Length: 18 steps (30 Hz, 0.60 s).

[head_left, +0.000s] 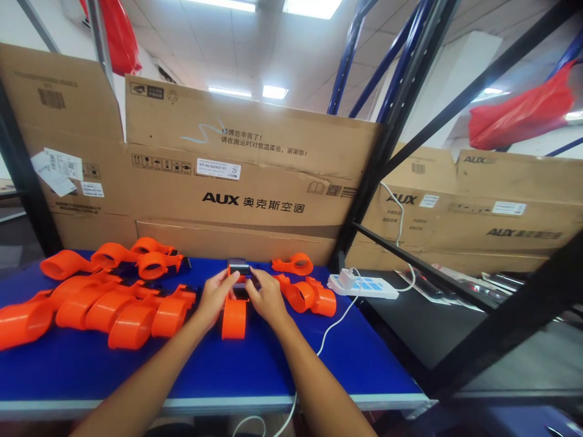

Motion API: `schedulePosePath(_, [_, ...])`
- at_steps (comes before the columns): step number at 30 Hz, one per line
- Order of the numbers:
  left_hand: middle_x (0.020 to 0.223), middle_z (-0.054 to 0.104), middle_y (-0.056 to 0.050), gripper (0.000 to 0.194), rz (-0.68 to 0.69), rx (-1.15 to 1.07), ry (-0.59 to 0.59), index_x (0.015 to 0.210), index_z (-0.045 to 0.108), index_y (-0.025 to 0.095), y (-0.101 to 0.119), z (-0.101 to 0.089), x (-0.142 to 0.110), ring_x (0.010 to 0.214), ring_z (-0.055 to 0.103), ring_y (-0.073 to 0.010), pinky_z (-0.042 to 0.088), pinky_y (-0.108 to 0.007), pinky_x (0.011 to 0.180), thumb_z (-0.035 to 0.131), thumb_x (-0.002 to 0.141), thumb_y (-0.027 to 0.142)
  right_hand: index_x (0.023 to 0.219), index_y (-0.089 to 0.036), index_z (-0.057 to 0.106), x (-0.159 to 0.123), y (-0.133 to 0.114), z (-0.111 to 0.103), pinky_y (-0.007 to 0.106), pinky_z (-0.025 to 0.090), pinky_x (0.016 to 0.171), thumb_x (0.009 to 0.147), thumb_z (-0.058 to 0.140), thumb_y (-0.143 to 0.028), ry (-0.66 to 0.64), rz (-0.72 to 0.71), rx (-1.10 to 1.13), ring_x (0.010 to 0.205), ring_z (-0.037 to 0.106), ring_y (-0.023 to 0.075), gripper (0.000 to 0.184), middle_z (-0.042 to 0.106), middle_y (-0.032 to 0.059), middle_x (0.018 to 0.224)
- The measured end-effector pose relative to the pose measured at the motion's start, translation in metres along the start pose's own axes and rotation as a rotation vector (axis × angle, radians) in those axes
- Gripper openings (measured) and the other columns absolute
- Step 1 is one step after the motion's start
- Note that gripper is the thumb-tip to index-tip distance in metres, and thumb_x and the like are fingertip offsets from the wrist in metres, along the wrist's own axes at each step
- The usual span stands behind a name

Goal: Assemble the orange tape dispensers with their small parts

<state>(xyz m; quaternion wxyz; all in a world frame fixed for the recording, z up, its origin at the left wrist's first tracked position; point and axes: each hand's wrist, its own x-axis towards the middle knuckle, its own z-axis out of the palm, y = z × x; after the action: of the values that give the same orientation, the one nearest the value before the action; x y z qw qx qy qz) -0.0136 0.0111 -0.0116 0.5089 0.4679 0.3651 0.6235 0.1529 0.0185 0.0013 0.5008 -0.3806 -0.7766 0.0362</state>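
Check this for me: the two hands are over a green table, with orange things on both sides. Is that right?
Not quite: the head view shows the table is blue, not green. The left hand and right hand are over it, with orange things on both sides.

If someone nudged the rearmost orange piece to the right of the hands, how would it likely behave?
The orange piece probably feels fairly stiff, since its loop holds an open, round shape. It looks light for its size, being thin-walled and hollow. The end jutting out sideways would likely stop it rolling far.
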Motion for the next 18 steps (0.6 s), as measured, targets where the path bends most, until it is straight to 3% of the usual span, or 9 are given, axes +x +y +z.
schedulePosePath(6, [0.051,0.061,0.001,0.060,-0.035,-0.042,0.012,0.125,0.073,0.015,-0.0064,-0.0008,0.0023,0.044,0.052,-0.0130,0.035,-0.022,0.045,0.080,0.077,0.051,0.127,-0.018,0.067,0.0012,0.0038,-0.0023,0.040,0.056,0.094,0.093,0.055,-0.021,-0.031,-0.007,0.025,0.104,0.071,0.0251,0.037,0.075,0.0122,0.116])
schedulePosePath(10, [0.053,0.062,0.001,0.055,-0.050,-0.101,0.014,0.119,0.074,0.016,-0.0079,-0.0021,0.0033,0.045,0.053,-0.0117,0.038,-0.021,0.046,0.083,0.076,0.048,0.125,-0.018,0.069,0.0024,0.0049,-0.0035,0.036,0.058,0.081,0.094,0.057,-0.024,-0.052,0.005,0.029,0.085,0.071,0.0223,0.034,0.077,0.0101,0.101])
schedulePosePath(14, [0.069,0.071,-0.001,0.046,-0.082,-0.217,0.028,0.107,0.074,0.016,-0.0067,-0.0022,0.0049,0.048,0.056,-0.0097,0.044,-0.020,0.049,0.084,0.075,0.047,0.141,-0.020,0.060,0.0033,0.0054,-0.0044,0.034,0.057,0.076,0.098,0.057,-0.029,-0.123,-0.017,0.003,0.079,0.068,0.0209,0.044,0.075,0.0091,0.097])
schedulePosePath(18, [0.087,0.077,-0.010,0.045,-0.158,-0.342,-0.010,0.107,0.072,0.013,-0.0049,0.0002,0.0057,0.066,0.070,-0.0181,0.055,-0.028,0.063,0.083,0.078,0.046,0.150,-0.020,0.051,0.0023,0.0069,-0.0053,0.035,0.057,0.079,0.099,0.052,-0.023,-0.158,-0.077,-0.068,0.083,0.067,0.0209,0.051,0.073,0.0103,0.100])
